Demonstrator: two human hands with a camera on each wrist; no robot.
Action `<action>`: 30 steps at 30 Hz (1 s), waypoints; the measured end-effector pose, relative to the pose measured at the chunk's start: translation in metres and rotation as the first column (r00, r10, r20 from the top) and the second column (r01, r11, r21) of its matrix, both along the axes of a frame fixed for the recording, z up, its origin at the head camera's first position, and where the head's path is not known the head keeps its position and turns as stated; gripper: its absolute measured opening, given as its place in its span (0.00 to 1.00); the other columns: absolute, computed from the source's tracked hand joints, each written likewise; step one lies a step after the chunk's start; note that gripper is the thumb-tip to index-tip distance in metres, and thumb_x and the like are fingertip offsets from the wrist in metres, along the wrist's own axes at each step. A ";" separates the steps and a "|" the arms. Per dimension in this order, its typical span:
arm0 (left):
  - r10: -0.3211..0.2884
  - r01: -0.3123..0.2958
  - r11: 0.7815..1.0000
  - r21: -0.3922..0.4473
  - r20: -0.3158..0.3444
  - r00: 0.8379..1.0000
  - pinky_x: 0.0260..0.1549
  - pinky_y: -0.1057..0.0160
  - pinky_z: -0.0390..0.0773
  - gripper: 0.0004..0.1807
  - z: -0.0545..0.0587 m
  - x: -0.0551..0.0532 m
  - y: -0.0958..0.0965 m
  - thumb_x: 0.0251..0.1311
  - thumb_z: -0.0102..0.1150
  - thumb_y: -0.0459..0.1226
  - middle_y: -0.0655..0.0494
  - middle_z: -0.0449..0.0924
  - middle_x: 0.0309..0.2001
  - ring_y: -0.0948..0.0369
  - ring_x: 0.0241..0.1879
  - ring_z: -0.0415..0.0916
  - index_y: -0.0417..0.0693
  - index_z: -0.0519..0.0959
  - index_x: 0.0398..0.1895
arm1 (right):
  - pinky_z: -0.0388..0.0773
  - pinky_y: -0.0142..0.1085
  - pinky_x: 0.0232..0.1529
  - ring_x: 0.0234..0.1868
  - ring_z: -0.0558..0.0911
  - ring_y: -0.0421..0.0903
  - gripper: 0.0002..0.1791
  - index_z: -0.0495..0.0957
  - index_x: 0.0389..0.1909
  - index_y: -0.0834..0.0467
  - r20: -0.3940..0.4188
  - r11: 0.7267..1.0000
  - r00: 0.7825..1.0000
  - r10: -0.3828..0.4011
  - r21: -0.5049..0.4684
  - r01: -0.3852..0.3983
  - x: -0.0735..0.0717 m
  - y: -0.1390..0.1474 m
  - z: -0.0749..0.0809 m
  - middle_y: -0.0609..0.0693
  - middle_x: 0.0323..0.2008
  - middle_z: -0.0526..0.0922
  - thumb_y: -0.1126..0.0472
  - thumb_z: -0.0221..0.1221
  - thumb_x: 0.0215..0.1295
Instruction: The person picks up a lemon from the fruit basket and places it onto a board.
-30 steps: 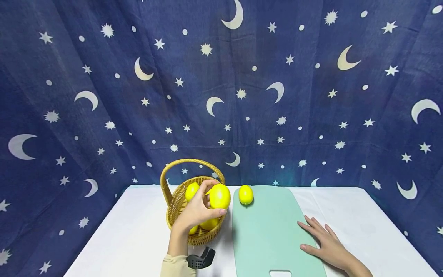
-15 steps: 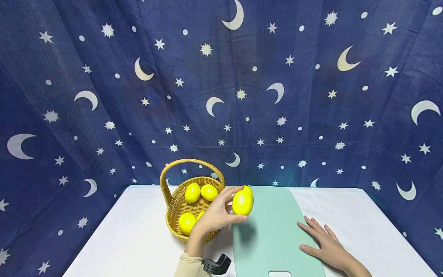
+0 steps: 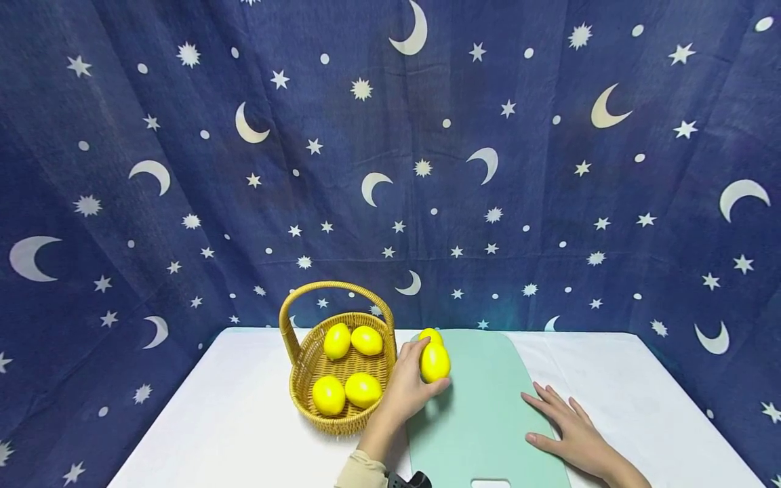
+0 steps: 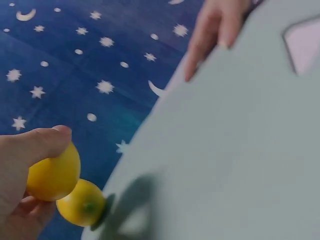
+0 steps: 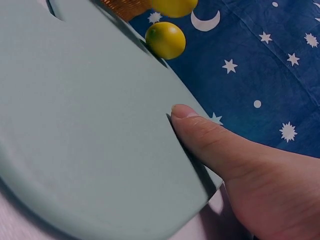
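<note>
My left hand [image 3: 407, 385] grips a yellow lemon [image 3: 436, 362] between thumb and fingers, over the left part of a pale green cutting board [image 3: 482, 407]. In the head view the held lemon partly covers a second lemon [image 3: 430, 335], which lies at the board's far left corner. The left wrist view has this second lemon [image 4: 82, 204] just beyond the held one. Fingers spread, my right hand [image 3: 570, 434] rests at the board's right edge. Its thumb [image 5: 200, 132] lies over the board in the right wrist view.
A wicker basket [image 3: 311, 410] with a tall handle stands left of the board, with several lemons inside, such as one lemon [image 3: 329, 395] near its front. White cloth [image 3: 232, 427] covers the table. A dark blue curtain [image 3: 342, 203] with moons and stars hangs behind.
My left hand has carried the lemon rightward from above the basket to over the board, then slightly lower. Basket lemons it had covered now show. My right hand stays in place.
</note>
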State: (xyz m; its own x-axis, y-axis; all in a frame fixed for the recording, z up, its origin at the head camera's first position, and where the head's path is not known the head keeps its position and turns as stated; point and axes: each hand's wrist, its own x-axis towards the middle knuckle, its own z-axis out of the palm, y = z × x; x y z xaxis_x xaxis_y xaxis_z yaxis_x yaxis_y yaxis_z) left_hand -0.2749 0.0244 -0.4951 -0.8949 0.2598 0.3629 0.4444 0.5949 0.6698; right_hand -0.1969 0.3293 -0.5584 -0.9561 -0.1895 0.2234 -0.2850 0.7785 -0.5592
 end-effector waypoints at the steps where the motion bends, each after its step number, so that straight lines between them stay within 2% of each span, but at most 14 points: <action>1: 0.017 -0.017 1.000 -0.005 -0.008 1.000 0.53 0.56 0.75 0.43 -0.003 0.000 0.001 0.43 0.74 0.45 0.52 0.71 0.56 0.57 0.53 0.73 0.46 0.67 0.65 | 0.29 0.59 0.70 0.60 0.31 0.09 0.36 0.71 0.63 0.52 0.000 1.000 1.000 0.001 0.001 -0.001 0.000 0.000 -0.001 0.65 0.68 0.62 0.42 0.63 0.55; 3: 0.035 -0.035 0.999 -0.003 -0.022 0.999 0.54 0.55 0.75 0.43 -0.008 0.000 0.003 0.43 0.74 0.45 0.51 0.71 0.56 0.56 0.53 0.73 0.44 0.67 0.65 | 0.28 0.59 0.70 0.60 0.30 0.09 0.36 0.71 0.63 0.53 -0.001 1.000 1.000 0.002 0.002 -0.002 0.000 0.000 -0.002 0.65 0.68 0.62 0.42 0.63 0.55; 7: 0.026 -0.025 0.999 0.020 -0.025 0.999 0.57 0.55 0.74 0.43 -0.018 0.000 0.004 0.44 0.73 0.45 0.50 0.72 0.57 0.56 0.56 0.73 0.43 0.66 0.65 | 0.27 0.59 0.71 0.61 0.31 0.09 0.36 0.71 0.63 0.53 -0.002 1.000 1.000 0.004 -0.003 -0.004 0.000 -0.001 -0.002 0.65 0.68 0.62 0.43 0.63 0.55; 11: 0.021 -0.020 0.998 0.059 -0.013 1.000 0.56 0.58 0.75 0.43 -0.031 0.001 0.003 0.44 0.73 0.48 0.52 0.74 0.56 0.58 0.55 0.74 0.46 0.66 0.65 | 0.28 0.60 0.70 0.61 0.31 0.09 0.36 0.71 0.63 0.53 -0.007 1.000 1.000 0.003 -0.005 -0.003 0.001 -0.002 -0.003 0.65 0.68 0.63 0.43 0.64 0.54; 15: 0.054 -0.049 0.994 0.101 -0.042 0.998 0.53 0.60 0.77 0.41 -0.044 0.005 0.002 0.43 0.73 0.50 0.56 0.76 0.53 0.60 0.52 0.76 0.49 0.69 0.62 | 0.28 0.60 0.70 0.60 0.30 0.08 0.36 0.71 0.63 0.53 0.005 1.000 1.000 0.001 -0.011 -0.001 0.001 -0.004 -0.005 0.65 0.68 0.63 0.42 0.63 0.54; 22: 0.069 -0.053 0.989 0.135 -0.119 0.990 0.53 0.57 0.77 0.39 -0.051 0.012 0.004 0.43 0.74 0.48 0.55 0.76 0.53 0.58 0.53 0.76 0.48 0.71 0.61 | 0.28 0.59 0.70 0.61 0.30 0.09 0.36 0.71 0.63 0.53 -0.004 1.000 1.000 -0.002 0.009 0.002 -0.001 -0.001 -0.004 0.64 0.68 0.62 0.42 0.63 0.55; 26: 0.076 -0.064 0.986 0.156 -0.071 0.995 0.56 0.58 0.75 0.39 -0.058 0.013 0.003 0.45 0.73 0.48 0.54 0.75 0.56 0.57 0.56 0.75 0.46 0.69 0.62 | 0.27 0.58 0.71 0.61 0.30 0.09 0.36 0.71 0.63 0.53 -0.014 1.000 1.000 -0.002 0.013 0.002 -0.001 0.002 -0.001 0.64 0.68 0.63 0.42 0.63 0.55; 30: 0.080 -0.082 0.964 0.254 0.018 0.997 0.59 0.59 0.74 0.39 -0.062 0.013 0.001 0.46 0.73 0.45 0.52 0.73 0.57 0.56 0.58 0.73 0.45 0.68 0.63 | 0.28 0.57 0.71 0.61 0.31 0.09 0.36 0.70 0.64 0.51 -0.002 1.000 1.000 0.000 0.003 0.000 0.000 0.002 0.000 0.64 0.68 0.62 0.42 0.63 0.55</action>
State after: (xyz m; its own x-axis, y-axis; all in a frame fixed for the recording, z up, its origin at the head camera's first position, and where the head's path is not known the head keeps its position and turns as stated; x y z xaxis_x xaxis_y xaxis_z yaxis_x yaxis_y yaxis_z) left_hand -0.2617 0.0258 -0.5567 -0.9121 0.0866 0.4007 0.3960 0.4386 0.8067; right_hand -0.1974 0.3311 -0.5589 -0.9556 -0.1903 0.2249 -0.2862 0.7803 -0.5561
